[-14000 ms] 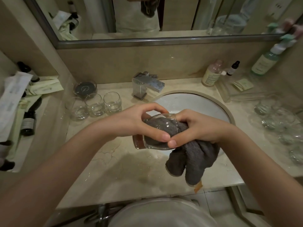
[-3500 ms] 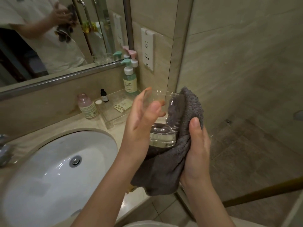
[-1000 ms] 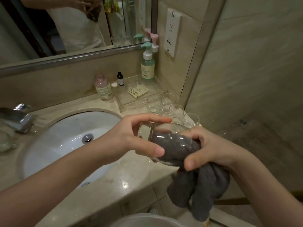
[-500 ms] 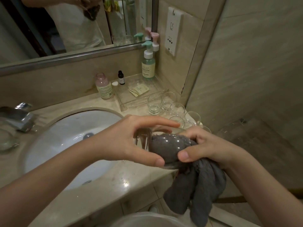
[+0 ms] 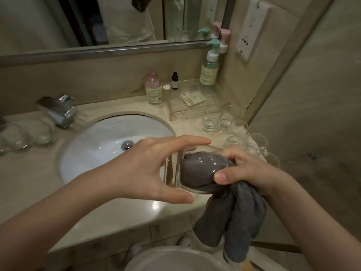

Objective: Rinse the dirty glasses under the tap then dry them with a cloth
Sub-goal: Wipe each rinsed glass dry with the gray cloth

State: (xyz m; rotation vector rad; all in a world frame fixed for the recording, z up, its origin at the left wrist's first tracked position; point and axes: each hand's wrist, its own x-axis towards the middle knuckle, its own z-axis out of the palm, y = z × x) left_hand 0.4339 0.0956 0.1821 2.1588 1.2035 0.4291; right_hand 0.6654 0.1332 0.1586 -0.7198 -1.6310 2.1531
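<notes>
Since half a second ago my view has dipped a little and swung left, so more of the basin (image 5: 93, 153) shows, and my left hand (image 5: 142, 171) has opened wider round the glass (image 5: 173, 169), its fingers now stretched long over the top instead of closing toward the thumb. That hand holds the glass on its side above the front edge of the counter (image 5: 109, 218), forefinger reaching over the upper wall and thumb pressed along the lower one, palm toward the base. My right hand (image 5: 244, 169) has its fingers curled round the grey cloth (image 5: 197, 169) and has a wad of it pushed inside the glass through the mouth, thumb lying against the rim; the loose ends of the cloth hang down below my wrist, off the counter's edge. Past my right hand, near the wall corner, a cluster of clear glasses (image 5: 212, 120) stands upright on the counter, just in front of a clear tray (image 5: 195, 110) with a paper sachet in it. Behind the tray stand a pink bottle (image 5: 153, 89), a small dark dropper bottle (image 5: 175, 81) and a green pump bottle (image 5: 210, 69). The tap (image 5: 58, 110) sits left of the basin, and more glasses (image 5: 25, 135) stand blurred at the far left.
</notes>
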